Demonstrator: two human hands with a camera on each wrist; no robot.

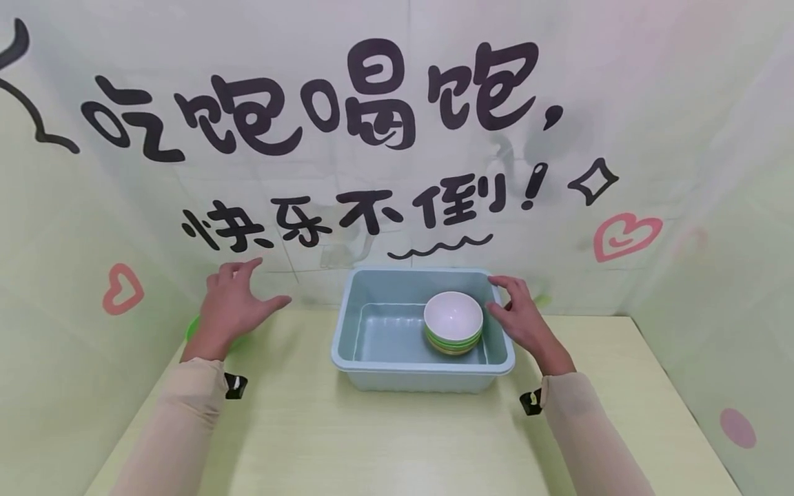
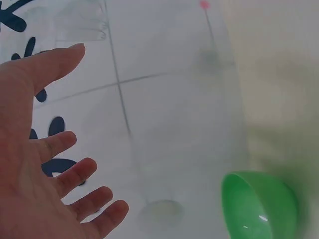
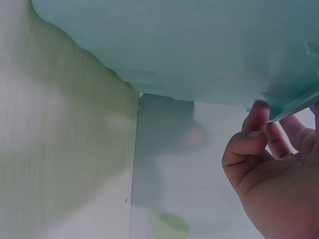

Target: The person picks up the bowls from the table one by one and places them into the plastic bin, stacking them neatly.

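Observation:
My left hand (image 1: 232, 306) hangs in the air left of the basin, thumb and fingers spread, holding nothing. Partly hidden behind that hand is a green bowl (image 1: 194, 326); the left wrist view shows the bowl (image 2: 280, 205) apart from the fingers. A light blue rectangular basin (image 1: 422, 368) stands on the table near the back wall. Inside it, toward the right, sits a stack of several bowls (image 1: 453, 317), white inside on top, with green and yellowish edges below. At the basin's right rim, my right hand (image 1: 524, 322) grips the edge, its fingers curled under the lip in the right wrist view.
The pale wood-grain table (image 1: 384, 448) is bounded by a whitish curtain-like wall (image 1: 298, 179) with large black lettering behind, and by side panels (image 1: 738, 275) left and right. Black wrist devices (image 1: 236, 386) show below both hands.

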